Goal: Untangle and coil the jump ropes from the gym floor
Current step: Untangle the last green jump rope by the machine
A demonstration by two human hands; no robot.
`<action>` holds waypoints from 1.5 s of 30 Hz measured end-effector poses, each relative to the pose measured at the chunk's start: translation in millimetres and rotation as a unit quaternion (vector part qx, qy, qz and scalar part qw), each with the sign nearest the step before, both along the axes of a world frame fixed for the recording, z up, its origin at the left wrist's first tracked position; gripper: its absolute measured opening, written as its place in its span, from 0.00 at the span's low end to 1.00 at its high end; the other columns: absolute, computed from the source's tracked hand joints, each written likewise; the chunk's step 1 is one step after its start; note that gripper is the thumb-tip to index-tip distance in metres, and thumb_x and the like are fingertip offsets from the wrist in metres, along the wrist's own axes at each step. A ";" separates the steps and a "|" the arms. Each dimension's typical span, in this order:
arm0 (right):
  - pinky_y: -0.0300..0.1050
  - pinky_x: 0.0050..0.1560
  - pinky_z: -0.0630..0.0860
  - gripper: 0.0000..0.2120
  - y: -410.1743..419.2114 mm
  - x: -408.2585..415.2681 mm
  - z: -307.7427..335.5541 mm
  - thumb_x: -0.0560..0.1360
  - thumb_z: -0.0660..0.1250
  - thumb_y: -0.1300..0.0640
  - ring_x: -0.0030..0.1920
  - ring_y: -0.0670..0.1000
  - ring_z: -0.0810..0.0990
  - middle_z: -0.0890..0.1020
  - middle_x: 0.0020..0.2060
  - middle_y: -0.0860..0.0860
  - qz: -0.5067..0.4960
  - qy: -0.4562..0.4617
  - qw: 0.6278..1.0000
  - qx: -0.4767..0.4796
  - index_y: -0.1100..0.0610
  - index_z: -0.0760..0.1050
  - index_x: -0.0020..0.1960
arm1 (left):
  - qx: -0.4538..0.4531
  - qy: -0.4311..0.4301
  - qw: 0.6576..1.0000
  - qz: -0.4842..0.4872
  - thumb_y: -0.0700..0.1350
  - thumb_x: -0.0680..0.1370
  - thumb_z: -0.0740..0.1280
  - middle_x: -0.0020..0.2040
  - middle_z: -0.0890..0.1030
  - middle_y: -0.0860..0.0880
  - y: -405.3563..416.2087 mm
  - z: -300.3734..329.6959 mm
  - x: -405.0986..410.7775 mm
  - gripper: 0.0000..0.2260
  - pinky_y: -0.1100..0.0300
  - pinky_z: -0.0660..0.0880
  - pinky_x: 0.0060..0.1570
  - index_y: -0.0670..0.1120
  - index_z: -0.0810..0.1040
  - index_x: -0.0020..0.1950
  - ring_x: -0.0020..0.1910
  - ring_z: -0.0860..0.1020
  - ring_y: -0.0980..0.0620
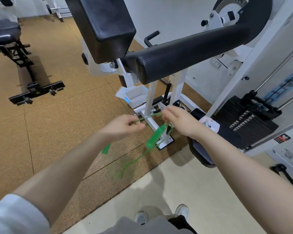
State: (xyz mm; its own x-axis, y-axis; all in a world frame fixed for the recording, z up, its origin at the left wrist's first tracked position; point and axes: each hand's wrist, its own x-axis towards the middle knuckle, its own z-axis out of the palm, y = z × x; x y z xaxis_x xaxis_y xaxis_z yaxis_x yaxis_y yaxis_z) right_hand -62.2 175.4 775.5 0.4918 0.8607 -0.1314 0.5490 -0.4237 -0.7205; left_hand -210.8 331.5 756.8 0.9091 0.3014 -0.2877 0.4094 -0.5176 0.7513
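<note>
Green jump rope (159, 132), held in the air above the gym floor (57, 107). Left hand (125, 126) pinches the cord; right hand (178, 120) grips a bunch of cord. One handle dangles beneath each hand.

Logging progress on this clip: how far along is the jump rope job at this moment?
Early to middle. Done: the green jump rope is off the floor. In hand: the left hand and right hand stretch a span between them, while both green handles and a loop dangle, motion-blurred. Left: no coil shows yet. No other ropes are visible.
</note>
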 end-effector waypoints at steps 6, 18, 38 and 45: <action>0.44 0.41 0.68 0.17 -8.3 22.7 -5.7 0.81 0.56 0.52 0.28 0.48 0.63 0.62 0.25 0.48 -0.168 0.400 0.882 0.182 0.53 0.61 0.34 | -0.059 -0.022 0.994 0.089 0.50 0.78 0.65 0.27 0.68 0.52 17.3 -16.6 -9.5 0.13 0.59 0.63 0.31 0.44 0.71 0.37 0.25 0.64 0.54; 0.42 0.34 0.62 0.20 -26.0 25.7 -48.3 0.76 0.65 0.46 0.27 0.47 0.63 0.65 0.25 0.46 -0.050 0.057 0.997 -0.016 0.55 0.63 0.32 | -0.775 -0.223 0.576 -0.131 0.42 0.82 0.55 0.25 0.64 0.50 5.3 11.5 -3.1 0.19 0.62 0.61 0.24 0.42 0.62 0.74 0.20 0.59 0.56; 0.47 0.39 0.72 0.08 -22.8 11.8 29.1 0.73 0.69 0.57 0.32 0.47 0.73 0.75 0.29 0.48 0.093 0.062 0.993 -0.025 0.54 0.77 0.35 | -0.353 -0.047 0.932 0.063 0.20 0.71 0.48 0.64 0.76 0.47 -30.7 -11.5 17.8 0.41 0.59 0.81 0.38 0.58 0.60 0.73 0.38 0.83 0.45; 0.38 0.39 0.73 0.09 -20.8 33.9 22.4 0.77 0.64 0.61 0.32 0.43 0.72 0.74 0.29 0.44 0.048 0.191 0.973 0.124 0.56 0.74 0.38 | -0.432 -0.086 0.896 -0.057 0.34 0.63 0.52 0.32 0.80 0.41 -53.8 16.8 28.2 0.31 0.70 0.57 0.18 0.46 0.70 0.66 0.15 0.60 0.57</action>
